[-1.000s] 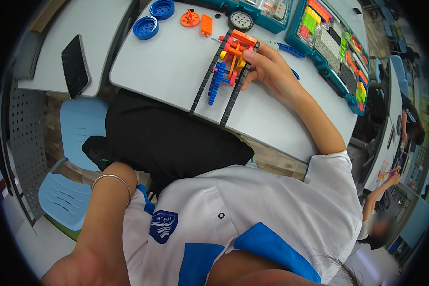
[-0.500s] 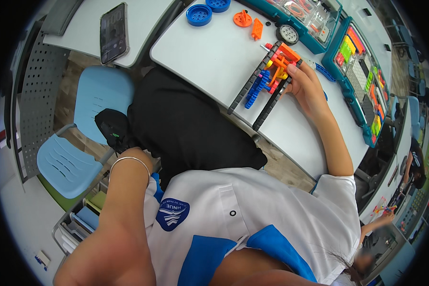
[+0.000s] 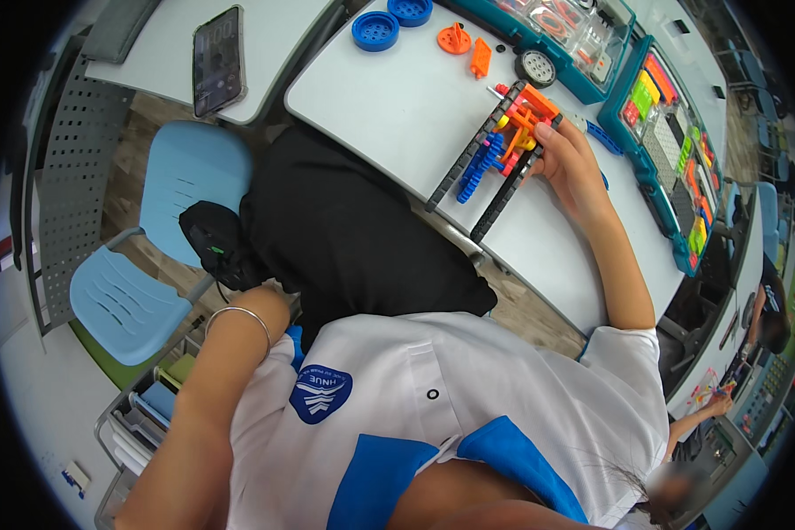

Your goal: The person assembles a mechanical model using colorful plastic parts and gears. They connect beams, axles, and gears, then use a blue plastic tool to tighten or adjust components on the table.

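Note:
My right hand (image 3: 570, 168) closes its fingers round the upper right part of a plastic construction-kit model (image 3: 526, 115) at the table edge. The model has two long black beams sticking out toward me and an orange frame. Yellow and red connectors sit between the beams, along with a toothed blue piece (image 3: 479, 170). Some of my fingers are hidden behind the model. On the left my bent arm (image 3: 212, 380) wears a thin bracelet; its hand lies outside the picture.
On the white table (image 3: 353, 106) lie blue wheel hubs (image 3: 375, 32), orange pieces (image 3: 480, 58) and a grey-black wheel (image 3: 534, 67). Teal kit cases (image 3: 658, 159) hold coloured parts. A phone (image 3: 218, 62) lies on the neighbouring table, above blue chairs (image 3: 190, 177). Another person's arm (image 3: 702, 413) shows far right.
My left forearm has shifted, and its blurred near part has drawn back toward the lower left. The model and my right hand stay almost the same; the whole view has shifted slightly.

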